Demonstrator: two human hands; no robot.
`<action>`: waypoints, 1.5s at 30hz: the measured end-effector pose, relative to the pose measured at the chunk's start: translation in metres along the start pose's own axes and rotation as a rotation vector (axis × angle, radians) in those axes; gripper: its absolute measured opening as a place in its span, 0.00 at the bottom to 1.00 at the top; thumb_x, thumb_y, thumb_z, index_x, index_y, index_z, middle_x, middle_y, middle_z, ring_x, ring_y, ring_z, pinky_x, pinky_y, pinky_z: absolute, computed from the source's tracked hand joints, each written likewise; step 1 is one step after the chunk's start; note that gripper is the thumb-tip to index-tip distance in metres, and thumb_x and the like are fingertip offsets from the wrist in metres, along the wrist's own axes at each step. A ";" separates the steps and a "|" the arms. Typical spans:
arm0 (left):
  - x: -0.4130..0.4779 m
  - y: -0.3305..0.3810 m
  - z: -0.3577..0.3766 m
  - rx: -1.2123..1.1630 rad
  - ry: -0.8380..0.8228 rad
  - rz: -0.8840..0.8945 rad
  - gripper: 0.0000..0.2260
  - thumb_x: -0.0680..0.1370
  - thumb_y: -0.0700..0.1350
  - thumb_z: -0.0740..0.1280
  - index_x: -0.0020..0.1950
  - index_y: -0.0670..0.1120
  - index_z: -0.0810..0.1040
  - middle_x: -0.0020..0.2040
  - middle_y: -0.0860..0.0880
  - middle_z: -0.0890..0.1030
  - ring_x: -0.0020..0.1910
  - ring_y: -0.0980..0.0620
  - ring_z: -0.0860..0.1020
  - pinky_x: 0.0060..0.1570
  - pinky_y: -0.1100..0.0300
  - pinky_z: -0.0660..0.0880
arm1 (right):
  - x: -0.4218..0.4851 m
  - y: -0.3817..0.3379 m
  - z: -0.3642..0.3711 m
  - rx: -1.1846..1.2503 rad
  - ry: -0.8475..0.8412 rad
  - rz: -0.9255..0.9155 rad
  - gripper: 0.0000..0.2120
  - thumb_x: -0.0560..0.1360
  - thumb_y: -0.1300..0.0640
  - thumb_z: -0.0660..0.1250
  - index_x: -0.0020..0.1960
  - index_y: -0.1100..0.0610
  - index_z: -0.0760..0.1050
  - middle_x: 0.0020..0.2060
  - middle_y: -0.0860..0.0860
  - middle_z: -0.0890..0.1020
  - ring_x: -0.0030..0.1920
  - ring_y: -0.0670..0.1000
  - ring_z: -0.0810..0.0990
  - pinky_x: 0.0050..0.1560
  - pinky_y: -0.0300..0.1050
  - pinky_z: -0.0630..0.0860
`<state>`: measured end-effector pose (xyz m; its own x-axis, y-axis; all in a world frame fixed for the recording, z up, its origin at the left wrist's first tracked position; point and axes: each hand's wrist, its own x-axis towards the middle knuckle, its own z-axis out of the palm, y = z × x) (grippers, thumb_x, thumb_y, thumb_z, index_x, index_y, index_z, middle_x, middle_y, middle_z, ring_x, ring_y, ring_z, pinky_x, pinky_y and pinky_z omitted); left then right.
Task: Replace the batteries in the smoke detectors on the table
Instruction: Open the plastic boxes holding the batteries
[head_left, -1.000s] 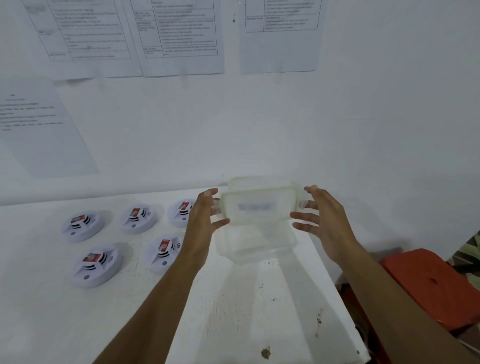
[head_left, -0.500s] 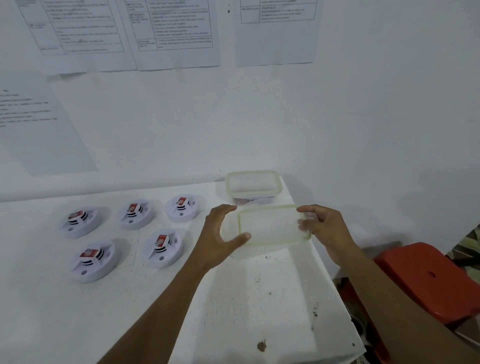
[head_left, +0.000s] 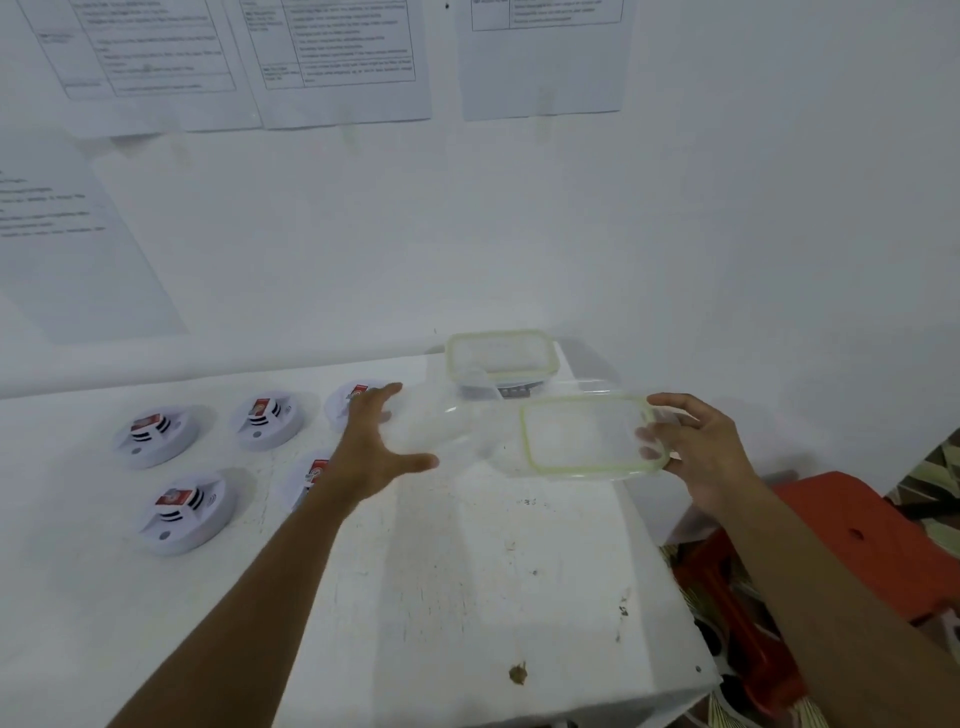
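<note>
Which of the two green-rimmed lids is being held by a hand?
The nearer lid, which the right hand grips at its right edge. The other lid sits on a container by the wall, untouched.

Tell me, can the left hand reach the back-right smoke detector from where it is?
Likely yes: the left hand is open, its fingers over the back-right smoke detector, with nothing between them.

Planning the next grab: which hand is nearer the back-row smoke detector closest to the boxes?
Left. The left hand is right at that smoke detector, partly hiding it; the right hand is well to its right, holding a lid.
</note>
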<state>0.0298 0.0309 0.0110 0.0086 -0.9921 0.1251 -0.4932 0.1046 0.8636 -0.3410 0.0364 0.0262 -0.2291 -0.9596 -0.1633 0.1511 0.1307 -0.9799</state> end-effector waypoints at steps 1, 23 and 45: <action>0.000 0.001 -0.006 -0.017 0.031 0.008 0.45 0.62 0.48 0.82 0.74 0.52 0.62 0.71 0.52 0.61 0.65 0.52 0.67 0.62 0.53 0.71 | -0.001 0.002 0.003 0.016 -0.002 0.011 0.14 0.72 0.74 0.68 0.54 0.61 0.79 0.49 0.61 0.81 0.46 0.59 0.81 0.42 0.51 0.82; -0.024 0.008 0.066 -0.159 -0.150 -0.051 0.47 0.61 0.61 0.79 0.75 0.60 0.58 0.73 0.59 0.62 0.71 0.57 0.63 0.66 0.54 0.67 | -0.014 0.039 0.044 -0.355 -0.236 -0.050 0.14 0.76 0.55 0.69 0.57 0.37 0.79 0.61 0.48 0.78 0.62 0.46 0.76 0.63 0.50 0.74; 0.062 0.003 0.044 -0.143 -0.073 -0.032 0.25 0.77 0.56 0.67 0.72 0.57 0.64 0.69 0.54 0.68 0.61 0.56 0.72 0.54 0.63 0.71 | 0.062 0.013 0.102 -0.354 -0.027 -0.136 0.05 0.76 0.54 0.69 0.50 0.45 0.79 0.55 0.46 0.80 0.56 0.50 0.79 0.58 0.49 0.74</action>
<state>-0.0098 -0.0336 -0.0001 -0.0435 -0.9969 0.0651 -0.3645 0.0765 0.9281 -0.2552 -0.0465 0.0146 -0.1978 -0.9798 -0.0310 -0.2216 0.0755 -0.9722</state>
